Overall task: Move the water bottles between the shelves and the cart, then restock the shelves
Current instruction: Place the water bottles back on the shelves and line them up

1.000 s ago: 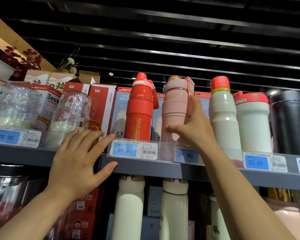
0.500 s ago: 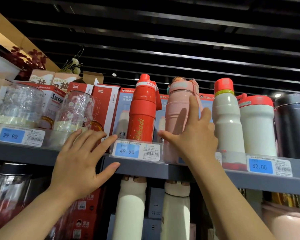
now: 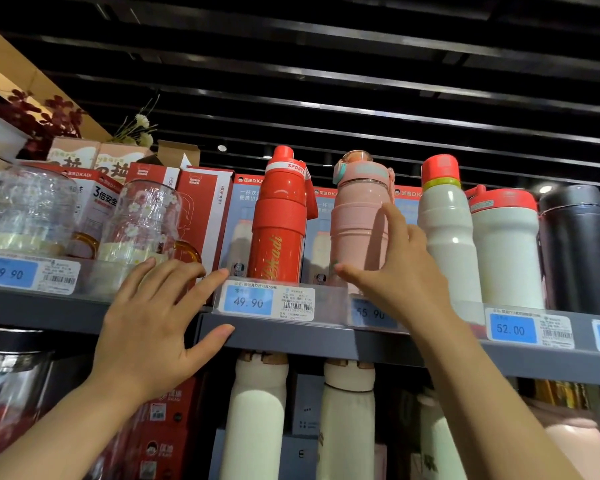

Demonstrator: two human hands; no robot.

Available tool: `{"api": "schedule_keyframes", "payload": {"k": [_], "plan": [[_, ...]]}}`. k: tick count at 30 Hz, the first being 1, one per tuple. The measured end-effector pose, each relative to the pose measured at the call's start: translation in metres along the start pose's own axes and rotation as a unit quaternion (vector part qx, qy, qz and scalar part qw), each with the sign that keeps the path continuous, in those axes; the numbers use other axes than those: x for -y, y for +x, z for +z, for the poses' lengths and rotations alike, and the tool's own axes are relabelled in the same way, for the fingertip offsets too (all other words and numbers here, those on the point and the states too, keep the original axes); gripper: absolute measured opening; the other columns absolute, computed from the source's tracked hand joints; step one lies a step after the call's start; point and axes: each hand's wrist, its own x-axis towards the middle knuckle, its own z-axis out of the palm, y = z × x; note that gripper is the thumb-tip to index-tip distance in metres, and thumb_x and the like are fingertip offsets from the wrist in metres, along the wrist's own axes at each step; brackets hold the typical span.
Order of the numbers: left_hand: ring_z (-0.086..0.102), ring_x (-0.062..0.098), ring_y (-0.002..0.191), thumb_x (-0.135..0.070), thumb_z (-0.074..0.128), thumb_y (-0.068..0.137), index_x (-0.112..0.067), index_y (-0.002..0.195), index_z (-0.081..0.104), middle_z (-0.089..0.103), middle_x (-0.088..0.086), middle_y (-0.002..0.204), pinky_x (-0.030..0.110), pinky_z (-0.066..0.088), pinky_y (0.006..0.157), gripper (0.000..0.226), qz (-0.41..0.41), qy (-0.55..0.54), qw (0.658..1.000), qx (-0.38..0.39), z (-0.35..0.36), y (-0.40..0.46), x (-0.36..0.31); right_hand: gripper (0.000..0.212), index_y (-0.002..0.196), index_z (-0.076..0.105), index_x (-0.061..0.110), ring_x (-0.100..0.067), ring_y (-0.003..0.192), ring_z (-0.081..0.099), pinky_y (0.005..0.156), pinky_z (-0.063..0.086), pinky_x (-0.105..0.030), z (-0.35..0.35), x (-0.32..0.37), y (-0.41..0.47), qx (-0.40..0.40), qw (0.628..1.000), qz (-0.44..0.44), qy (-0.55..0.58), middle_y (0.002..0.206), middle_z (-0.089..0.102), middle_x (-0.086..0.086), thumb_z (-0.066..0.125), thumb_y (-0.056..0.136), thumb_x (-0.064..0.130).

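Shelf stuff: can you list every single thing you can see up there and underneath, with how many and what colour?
red bottle: 1, red, top shelf, above the 49.90 tag.
pink bottle: 1, pink, right of the red one.
white bottles: 2, white with red caps, further right.
dark bottle: 1, black, far right.
glass jugs: 2, clear, top shelf left.
boxes: several, red and blue, behind the jugs and bottles.
price tags: at least 4, blue, on the shelf edge.
cream bottles: at least 2, shelf below.
left hand: open, at the shelf edge.
right hand: fingers straight, against the pink bottle.
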Motion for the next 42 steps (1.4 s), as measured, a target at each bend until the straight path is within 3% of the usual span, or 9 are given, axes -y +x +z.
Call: {"api": "schedule_keyframes", "payload": {"k": [2,6,13,20,23,28,35,37,42], "plan": [[0.053,0.033,0.108,-0.061,0.026,0.098,-0.014,0.130,0.057,0.063,0.013,0.114,0.051,0.032,0.104,0.065,0.001,0.000,1.000,-0.002,0.000,0.000,0.000,0.104,0.147,0.010,0.035,-0.037,0.126,0.041,0.089,0.046,-0.047,0.005,0.011,-0.003,-0.036,0.998,0.008,-0.051,0.150,0.023,-0.008,0.072,0.069,0.063],[0.054,0.035,0.108,-0.060,0.026,0.098,-0.013,0.129,0.060,0.063,0.013,0.114,0.051,0.032,0.104,0.066,0.000,0.000,1.000,-0.001,0.000,0.000,0.000,0.102,0.144,0.014,0.031,-0.042,0.118,0.047,0.083,0.047,-0.045,0.016,0.020,0.002,-0.028,0.997,0.018,-0.067,0.141,0.030,-0.011,0.079,0.068,0.054],[0.054,0.034,0.109,-0.060,0.026,0.098,-0.014,0.130,0.058,0.063,0.013,0.115,0.052,0.034,0.104,0.065,-0.001,0.001,1.000,-0.003,0.001,-0.001,0.000,0.105,0.149,0.004,0.036,-0.025,0.094,0.048,0.075,0.037,-0.030,0.002,-0.004,0.009,0.038,0.997,0.009,0.071,0.128,0.047,-0.011,0.076,0.074,0.028],[0.054,0.035,0.108,-0.059,0.027,0.098,-0.012,0.130,0.059,0.063,0.013,0.114,0.052,0.033,0.104,0.065,0.000,0.003,1.000,-0.009,0.001,-0.001,-0.001,0.111,0.149,-0.003,0.035,-0.038,0.112,0.053,0.080,0.045,-0.040,0.006,0.004,0.003,0.017,0.997,0.040,-0.056,0.132,0.042,-0.013,0.069,0.070,0.066],[0.053,0.034,0.109,-0.059,0.027,0.098,-0.012,0.130,0.060,0.063,0.013,0.115,0.051,0.032,0.105,0.066,-0.001,0.003,1.000,-0.008,0.001,0.000,-0.001,0.119,0.149,-0.007,0.035,-0.038,0.109,0.054,0.074,0.039,-0.034,0.005,0.007,0.008,0.034,0.997,0.047,-0.044,0.129,0.042,-0.015,0.079,0.069,0.054],[0.054,0.035,0.108,-0.059,0.027,0.098,-0.013,0.131,0.057,0.063,0.013,0.115,0.050,0.032,0.105,0.064,0.002,0.004,1.000,-0.015,0.001,-0.001,0.000,0.115,0.150,-0.007,0.034,-0.035,0.101,0.054,0.072,0.036,-0.031,0.003,0.001,0.012,0.060,0.998,0.033,-0.001,0.124,0.046,-0.017,0.078,0.073,0.039],[0.055,0.036,0.107,-0.059,0.026,0.098,-0.011,0.128,0.059,0.063,0.014,0.113,0.050,0.032,0.105,0.066,0.001,0.004,1.000,-0.015,0.001,0.001,-0.002,0.115,0.149,-0.010,0.036,-0.015,0.073,0.052,0.052,0.035,-0.022,-0.001,-0.012,0.025,0.104,0.992,0.040,0.059,0.113,0.056,-0.013,0.076,0.073,0.028],[0.055,0.037,0.107,-0.059,0.026,0.098,-0.011,0.128,0.060,0.063,0.014,0.113,0.050,0.032,0.105,0.066,-0.001,0.004,1.000,-0.013,0.001,0.001,-0.002,0.115,0.149,-0.010,0.036,-0.014,0.076,0.055,0.058,0.042,-0.025,-0.002,-0.013,0.024,0.105,0.991,0.046,0.072,0.114,0.056,-0.011,0.077,0.073,0.029],[0.056,0.038,0.108,-0.060,0.026,0.098,-0.012,0.129,0.060,0.063,0.014,0.115,0.051,0.031,0.106,0.067,-0.005,0.009,1.000,-0.007,0.001,-0.001,-0.001,0.125,0.148,-0.016,0.035,-0.033,0.108,0.057,0.084,0.049,-0.039,0.012,-0.006,0.019,0.060,0.996,0.066,-0.007,0.127,0.053,-0.014,0.077,0.067,0.056]]}}
